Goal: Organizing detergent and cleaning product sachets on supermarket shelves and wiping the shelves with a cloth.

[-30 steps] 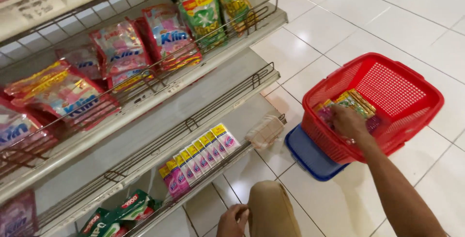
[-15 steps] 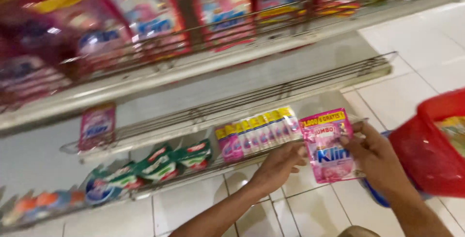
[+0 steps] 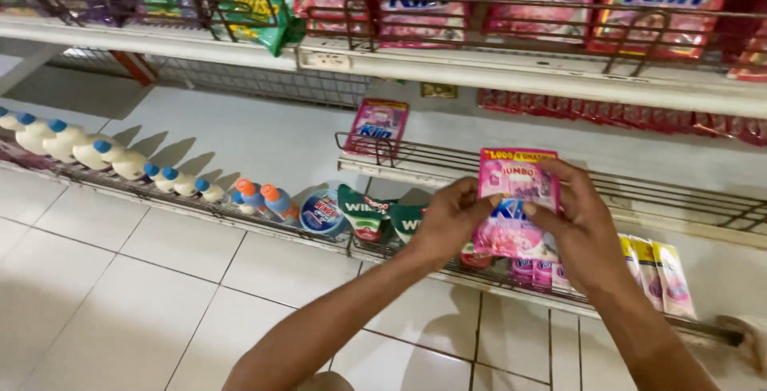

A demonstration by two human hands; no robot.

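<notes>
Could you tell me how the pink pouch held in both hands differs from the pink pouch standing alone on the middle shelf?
The held pink pouch is gripped by the left hand and right hand in front of the shelves; the lone pink pouch stands untouched behind the wire rail. The held one looks larger in the picture, being nearer the camera, and paler; the lone one is a deeper pink. Both are flat pink sachets held upright.

Pink detergent sachet (image 3: 514, 203), flat, upright, held up before the lower shelf rail (image 3: 639, 191)
</notes>
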